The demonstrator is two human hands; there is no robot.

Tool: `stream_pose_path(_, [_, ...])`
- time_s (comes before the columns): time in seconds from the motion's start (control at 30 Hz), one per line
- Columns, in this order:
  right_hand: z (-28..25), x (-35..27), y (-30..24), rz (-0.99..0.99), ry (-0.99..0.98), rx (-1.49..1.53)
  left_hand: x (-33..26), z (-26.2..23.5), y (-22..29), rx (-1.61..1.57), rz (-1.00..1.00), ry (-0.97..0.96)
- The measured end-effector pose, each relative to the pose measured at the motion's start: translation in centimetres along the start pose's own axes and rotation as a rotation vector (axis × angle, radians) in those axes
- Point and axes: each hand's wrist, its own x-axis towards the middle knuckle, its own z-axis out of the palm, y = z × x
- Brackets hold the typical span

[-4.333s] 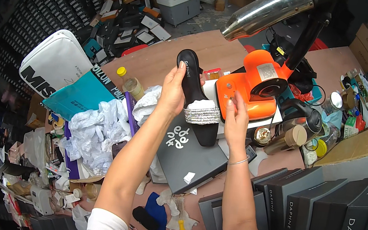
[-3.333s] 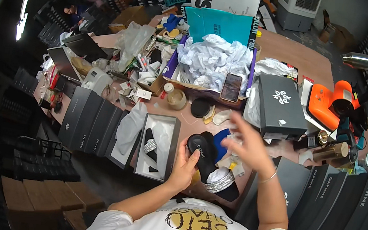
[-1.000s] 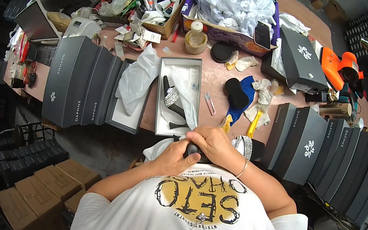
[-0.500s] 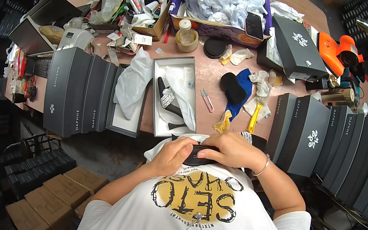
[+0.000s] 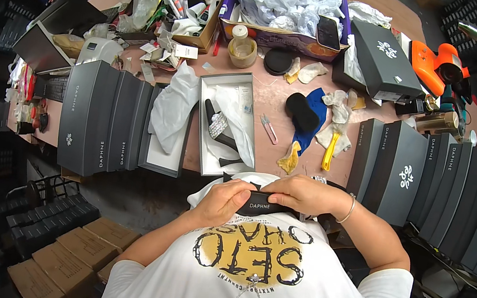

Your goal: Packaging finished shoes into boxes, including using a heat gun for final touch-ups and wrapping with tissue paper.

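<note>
Close to my chest I hold a black shoe point(image 5: 259, 204) in both hands, its printed insole turned up toward me. My left hand point(image 5: 222, 202) is closed on its left side, thumb along the edge. Fingers of my right hand point(image 5: 302, 195) grip the other side, with the thumb on the rim. A bit of sparkling trim shows just beyond the right hand; the rest of the shoe is mostly hidden. Ahead of my hands lies an open grey shoe box point(image 5: 198, 125) holding a matching black shoe with a rhinestone band point(image 5: 218, 125) and white tissue paper point(image 5: 238, 126).
Dark shoe boxes stand in rows at left point(image 5: 85, 121) and right point(image 5: 397, 171). On the table lie pink-handled thread snips point(image 5: 268, 129), a black pad point(image 5: 302, 114), a blue cloth point(image 5: 316, 106), a yellow-handled brush point(image 5: 330, 152) and a glue jar point(image 5: 242, 51). A purple carton point(image 5: 278, 39) holds crumpled tissue.
My right hand has shifted slightly right along the shoe, and its thumb has slid off the insole's print, uncovering it. My right elbow has moved outward.
</note>
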Motion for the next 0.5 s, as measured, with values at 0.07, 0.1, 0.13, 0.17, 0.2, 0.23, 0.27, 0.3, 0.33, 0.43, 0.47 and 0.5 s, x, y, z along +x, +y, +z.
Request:
stream_pose_path(0.07, [-0.1,0.0,0.1,-0.001,-0.004,0.003,0.0,0.1,0.4,-0.002,0.019,0.029])
stream_pose_path(0.1, [0.0,-0.1,0.2,0.001,-0.001,0.008,0.2,0.0,1.1,0.022,-0.042,0.000])
stream_pose_path(0.13, [0.2,0.0,0.2,0.009,0.017,-0.042,0.5,-0.3,2.1,0.045,-0.105,-0.024])
stream_pose_path(0.17, [0.5,0.0,0.1,0.017,0.036,-0.093,0.8,-0.6,2.7,0.067,-0.168,-0.048])
stream_pose_path(0.2, [0.9,0.1,0.0,0.021,0.051,-0.144,1.0,-0.8,3.0,0.070,-0.165,-0.061])
stream_pose_path(0.23, [1.0,0.1,-0.1,0.028,0.058,-0.149,1.3,-1.0,3.3,0.074,-0.162,-0.074])
stream_pose_path(0.27, [1.1,0.0,-0.1,0.035,0.065,-0.153,1.5,-1.1,3.4,0.077,-0.158,-0.087])
stream_pose_path(0.3, [1.2,0.0,-0.2,0.039,0.074,-0.159,1.8,-1.3,3.3,0.132,-0.121,-0.111])
stream_pose_path(0.33, [1.3,0.1,0.0,0.024,0.096,-0.152,2.1,-1.5,3.2,0.188,-0.085,-0.136])
stream_pose_path(0.43, [1.1,0.4,-0.1,0.053,0.048,-0.159,3.5,-2.0,3.5,0.342,-0.056,-0.267])
stream_pose_path(0.47, [1.0,0.4,-0.2,0.059,0.040,-0.154,3.9,-2.3,4.0,0.364,-0.064,-0.311])
stream_pose_path(0.5, [1.0,0.4,-0.2,0.064,0.036,-0.149,4.2,-2.4,4.2,0.388,-0.071,-0.360])
